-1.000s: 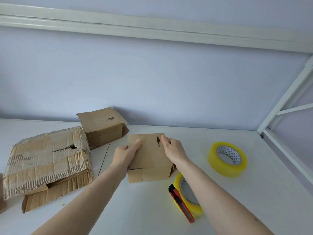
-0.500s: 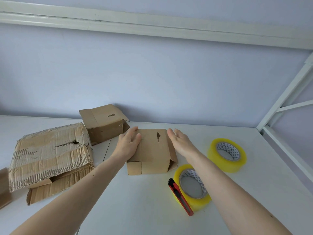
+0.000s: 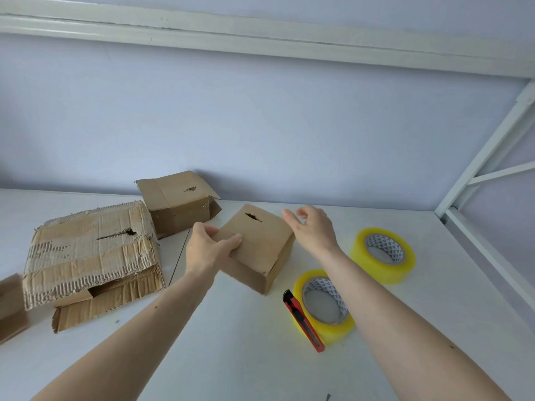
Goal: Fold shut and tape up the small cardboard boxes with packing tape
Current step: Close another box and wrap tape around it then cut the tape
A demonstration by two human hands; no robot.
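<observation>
1. Here, the left hand (image 3: 207, 250) grips the small cardboard box (image 3: 257, 247) at its near-left corner, thumb on the top face and the other fingers behind the side.
2. The box sits turned cornerwise on the white table (image 3: 231, 357), near the middle of the view, one corner pointing toward 6 o'clock; a torn slit marks its top face toward 12 o'clock.
3. The right hand (image 3: 314, 230) hovers just beside the box at its 3 o'clock side, fingers loosely spread and holding nothing; whether it touches the cardboard I cannot tell.
4. At 5 o'clock from the box lies a yellow tape roll (image 3: 324, 306) flat on the table, with a red utility knife (image 3: 304, 321) touching its left side.
5. A second yellow tape roll (image 3: 383, 254) lies at 3 o'clock, past the right wrist.
6. At 11 o'clock from the held box stands another small box (image 3: 176, 204) against the wall, a side flap hanging open.
7. At 9 o'clock lies a larger torn box (image 3: 92, 256), its corrugated layer exposed, resting on loose cardboard.
</observation>
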